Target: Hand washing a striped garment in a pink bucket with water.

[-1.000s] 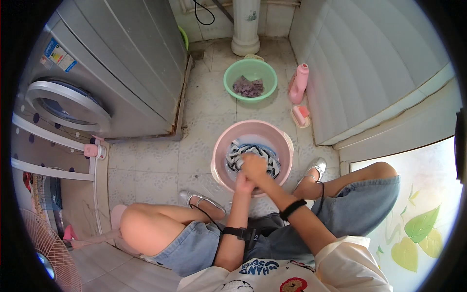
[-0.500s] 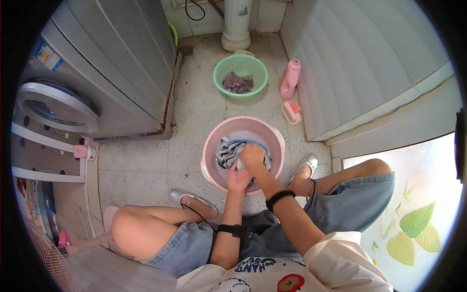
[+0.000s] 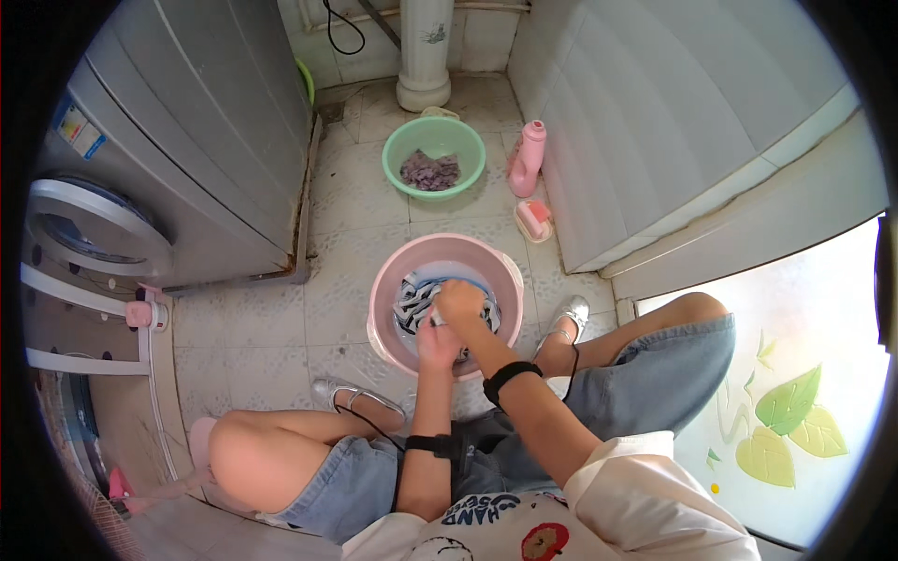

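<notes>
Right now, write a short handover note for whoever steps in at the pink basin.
Left hand: inside the pink basin, closed on the striped garment.
Right hand: just beyond it in the same basin, also gripping the garment, the two hands touching.
The basin stands on the tiled floor between the feet. A green basin with purple cloth sits beyond it; a pink bottle and a pink brush lie to its right.
Done: garment is in the pink basin.
Left: garment not yet lifted out; purple cloth untouched.
</notes>
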Available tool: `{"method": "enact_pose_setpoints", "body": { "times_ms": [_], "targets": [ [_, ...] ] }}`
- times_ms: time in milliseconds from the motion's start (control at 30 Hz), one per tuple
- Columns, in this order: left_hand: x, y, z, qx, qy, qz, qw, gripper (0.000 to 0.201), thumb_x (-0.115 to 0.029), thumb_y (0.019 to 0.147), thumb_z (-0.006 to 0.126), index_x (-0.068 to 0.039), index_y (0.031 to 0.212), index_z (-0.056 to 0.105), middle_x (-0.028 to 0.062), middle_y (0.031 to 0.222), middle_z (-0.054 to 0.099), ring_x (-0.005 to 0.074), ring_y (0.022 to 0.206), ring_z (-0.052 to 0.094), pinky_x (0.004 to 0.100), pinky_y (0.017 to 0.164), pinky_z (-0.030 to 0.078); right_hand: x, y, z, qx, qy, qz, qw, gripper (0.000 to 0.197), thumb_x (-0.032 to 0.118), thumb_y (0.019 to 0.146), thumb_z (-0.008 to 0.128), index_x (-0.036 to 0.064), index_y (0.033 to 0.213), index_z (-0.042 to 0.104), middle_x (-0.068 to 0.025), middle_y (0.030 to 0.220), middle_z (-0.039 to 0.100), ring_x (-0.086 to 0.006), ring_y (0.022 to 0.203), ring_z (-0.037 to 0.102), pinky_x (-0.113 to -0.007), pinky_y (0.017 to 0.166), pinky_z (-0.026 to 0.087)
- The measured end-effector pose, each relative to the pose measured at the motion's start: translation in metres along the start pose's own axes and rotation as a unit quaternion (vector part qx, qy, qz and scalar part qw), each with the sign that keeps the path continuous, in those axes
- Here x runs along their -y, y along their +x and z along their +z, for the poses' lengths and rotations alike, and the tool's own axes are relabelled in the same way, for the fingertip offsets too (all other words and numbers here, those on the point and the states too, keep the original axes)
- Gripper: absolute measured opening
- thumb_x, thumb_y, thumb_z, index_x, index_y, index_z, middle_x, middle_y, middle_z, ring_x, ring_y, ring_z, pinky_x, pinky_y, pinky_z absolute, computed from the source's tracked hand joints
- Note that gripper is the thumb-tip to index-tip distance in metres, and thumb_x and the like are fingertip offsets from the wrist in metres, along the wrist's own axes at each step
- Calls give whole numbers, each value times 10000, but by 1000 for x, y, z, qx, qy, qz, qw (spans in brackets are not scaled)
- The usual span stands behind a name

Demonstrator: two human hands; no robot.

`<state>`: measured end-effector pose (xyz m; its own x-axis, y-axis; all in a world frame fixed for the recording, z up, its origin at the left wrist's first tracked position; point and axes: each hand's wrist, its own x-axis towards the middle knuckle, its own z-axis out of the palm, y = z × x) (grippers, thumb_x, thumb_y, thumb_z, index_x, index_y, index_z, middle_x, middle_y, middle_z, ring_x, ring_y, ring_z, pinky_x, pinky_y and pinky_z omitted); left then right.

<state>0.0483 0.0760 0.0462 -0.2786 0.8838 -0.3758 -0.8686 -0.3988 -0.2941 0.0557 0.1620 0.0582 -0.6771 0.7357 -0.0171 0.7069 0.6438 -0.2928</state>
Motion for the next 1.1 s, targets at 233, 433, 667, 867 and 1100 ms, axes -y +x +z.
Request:
{"method": "enact_pose_setpoints", "body": {
  "times_ms": [233, 433, 667, 867, 1100],
  "targets": [
    [-34, -20, -48, 146, 116, 52, 981, 381, -193, 870, 283, -7, 1129, 493, 168, 1120, 534, 296, 1046, 502, 419, 925, 377, 25, -63, 2, 118, 48, -79, 989, 185, 206, 637, 530, 73, 691, 648, -177, 708, 622, -332, 612, 614, -431, 572, 497],
    [-5, -5, -9, -53, 1, -36, 998, 417, -328, 863, 358, -36, 1124, 496, 144, 1151, 518, 304, 1066, 479, 445, 934, 350, 7, 1, -4, 53, 17, 19, 998, 215, 248, 678, 544, 63, 718, 645, -139, 703, 626, -304, 631, 625, -398, 571, 505],
    [-41, -21, -40, -130, 73, 107, 983, 460, -441, 796, 447, -71, 1043, 565, 143, 1046, 573, 303, 981, 523, 449, 897, 382, 39, -68, -16, 174, 24, -121, 977, 238, 259, 703, 518, 73, 780, 644, -131, 712, 631, -295, 629, 628, -413, 577, 504],
    [-7, 1, -27, 77, -77, -26, 994, 500, -412, 853, 384, -9, 1132, 479, 161, 1192, 484, 317, 1125, 428, 463, 988, 282, -15, 8, 13, 116, -3, -32, 993, 265, 272, 705, 519, 41, 793, 617, -162, 798, 616, -329, 741, 615, -464, 642, 489],
    [-9, -26, -23, -77, -15, 109, 991, 435, -354, 865, 374, -52, 1169, 445, 147, 1186, 483, 320, 1142, 414, 460, 994, 274, -2, -26, 8, 364, 45, -217, 905, 308, 225, 673, 471, -22, 751, 637, -238, 789, 606, -335, 752, 609, -437, 621, 468]
  ]
}}
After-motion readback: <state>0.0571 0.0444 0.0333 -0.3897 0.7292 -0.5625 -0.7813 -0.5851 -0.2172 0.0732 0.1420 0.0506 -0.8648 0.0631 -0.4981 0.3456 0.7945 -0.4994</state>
